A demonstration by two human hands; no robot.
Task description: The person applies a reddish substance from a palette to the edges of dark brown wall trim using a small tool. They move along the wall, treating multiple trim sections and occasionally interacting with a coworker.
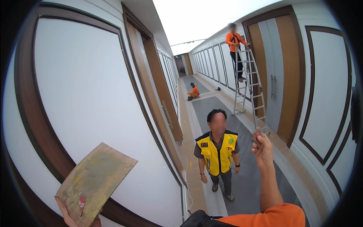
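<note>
At the lower left, my left hand [66, 212] grips the bottom edge of a thin wooden board [120, 162], which is tilted up. Grey-green paste [99, 172] is smeared over much of its face. Low on the board, near my fingers, sits a small red-and-white piece [82, 203] whose kind I cannot make out. My right hand [262, 151] is raised on the right, its fingers closed round a small scraper [257, 133] with a red handle. The scraper's blade is small and hard to see from here.
A person in a yellow vest [219, 151] stands close in front on the grey floor strip [242, 125]. Beyond, someone in orange [235, 41] is up an aluminium ladder [251, 79], and another person [193, 91] crouches. White panelled walls [83, 75] and doors [275, 72] line the corridor.
</note>
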